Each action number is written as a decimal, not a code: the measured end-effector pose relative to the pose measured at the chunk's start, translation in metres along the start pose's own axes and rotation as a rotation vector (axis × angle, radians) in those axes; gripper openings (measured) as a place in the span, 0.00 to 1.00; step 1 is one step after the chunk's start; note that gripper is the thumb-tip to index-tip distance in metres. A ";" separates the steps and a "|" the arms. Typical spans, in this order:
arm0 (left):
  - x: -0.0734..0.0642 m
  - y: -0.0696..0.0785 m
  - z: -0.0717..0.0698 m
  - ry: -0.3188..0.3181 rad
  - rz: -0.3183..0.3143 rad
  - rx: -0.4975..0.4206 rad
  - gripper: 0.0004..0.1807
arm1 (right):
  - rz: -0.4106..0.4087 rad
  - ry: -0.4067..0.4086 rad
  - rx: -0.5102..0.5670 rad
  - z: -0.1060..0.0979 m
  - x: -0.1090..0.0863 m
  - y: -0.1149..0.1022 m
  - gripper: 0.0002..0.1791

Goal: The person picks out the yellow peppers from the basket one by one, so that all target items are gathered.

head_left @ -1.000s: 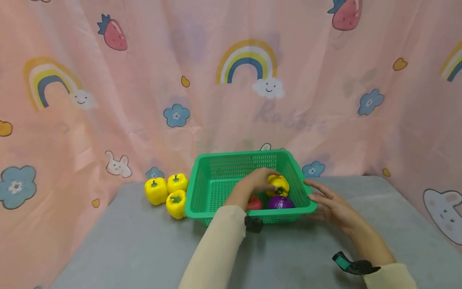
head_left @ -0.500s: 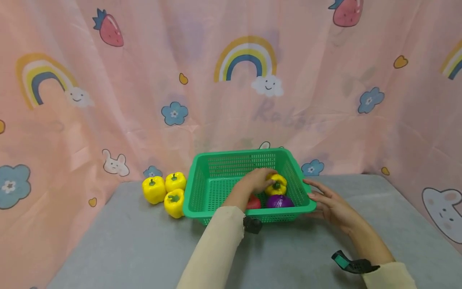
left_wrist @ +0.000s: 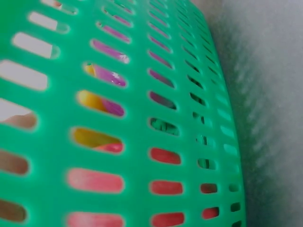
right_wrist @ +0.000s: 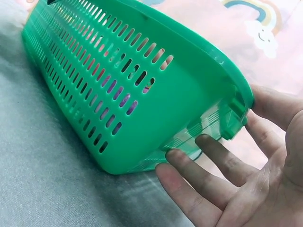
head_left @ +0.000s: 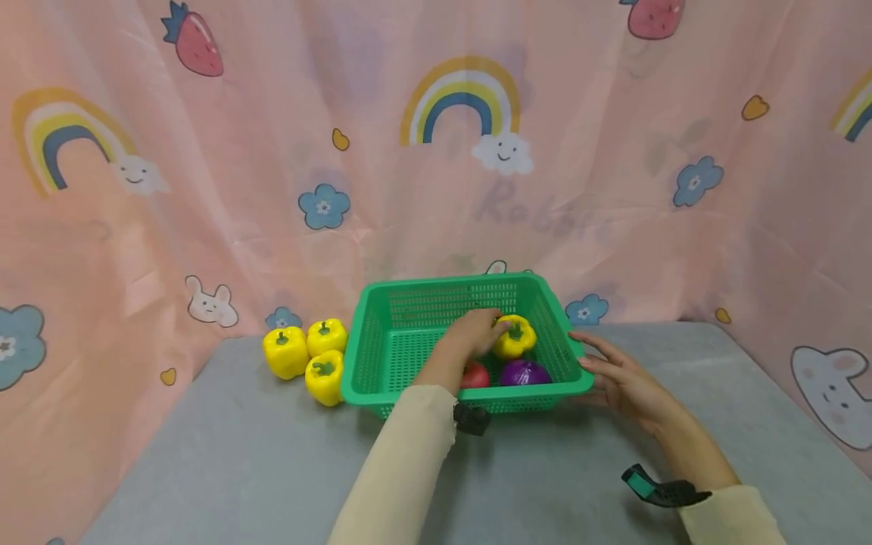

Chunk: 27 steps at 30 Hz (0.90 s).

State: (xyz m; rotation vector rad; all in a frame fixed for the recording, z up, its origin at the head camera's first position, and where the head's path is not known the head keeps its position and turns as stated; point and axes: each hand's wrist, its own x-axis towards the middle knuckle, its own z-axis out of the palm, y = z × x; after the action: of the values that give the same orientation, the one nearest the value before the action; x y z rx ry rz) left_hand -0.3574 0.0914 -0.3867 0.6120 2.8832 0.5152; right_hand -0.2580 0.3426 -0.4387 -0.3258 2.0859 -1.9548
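A green slotted basket (head_left: 371, 398) stands on the table. Inside it are a yellow bell pepper (head_left: 515, 338), a purple onion (head_left: 524, 373) and a red round item (head_left: 475, 375), partly covered by my left wrist. My left hand (head_left: 470, 334) reaches over the front rim, its fingertips right at the pepper's left side. In the left wrist view the basket wall (left_wrist: 137, 109) hides that hand's fingers, with yellow, purple and red showing through the slots. My right hand (head_left: 630, 390) rests its spread fingers against the basket's right end, as the right wrist view shows with the fingers (right_wrist: 203, 182).
Three yellow bell peppers (head_left: 286, 353) stand together on the grey table (head_left: 225, 462), close to the basket's left side. A pink printed curtain (head_left: 409, 212) hangs directly behind the table. Both forearms lie in front of the basket.
My left hand has drawn back leftward from over the yellow bell pepper to its left side, and the pepper's stem has tipped upward. My right hand keeps its place at the basket. The head view has shifted slightly.
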 end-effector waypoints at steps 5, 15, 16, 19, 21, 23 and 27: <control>0.003 0.000 -0.001 0.071 0.102 -0.001 0.23 | 0.000 -0.002 0.010 0.001 0.001 -0.001 0.32; 0.004 0.001 -0.003 0.107 0.165 0.026 0.16 | -0.007 0.007 0.014 0.000 0.003 -0.003 0.32; 0.004 0.001 -0.003 0.111 0.163 0.022 0.16 | -0.008 0.006 0.016 0.000 0.003 -0.003 0.31; 0.002 0.002 -0.004 0.127 0.159 0.019 0.16 | -0.009 0.004 0.022 0.000 0.002 -0.002 0.31; 0.001 0.003 -0.004 0.143 0.155 0.016 0.15 | -0.008 0.007 0.026 0.000 0.002 -0.001 0.31; 0.001 0.002 -0.004 0.156 0.141 0.004 0.15 | -0.005 0.012 0.027 0.000 0.002 -0.001 0.31; 0.002 -0.001 -0.004 0.135 0.068 -0.044 0.17 | -0.005 0.013 0.027 0.001 0.003 -0.001 0.31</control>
State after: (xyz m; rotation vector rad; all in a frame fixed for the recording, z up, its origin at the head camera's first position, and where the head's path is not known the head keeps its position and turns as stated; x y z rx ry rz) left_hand -0.3600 0.0905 -0.3833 0.6963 2.9760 0.6524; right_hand -0.2604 0.3406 -0.4380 -0.3139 2.0664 -1.9907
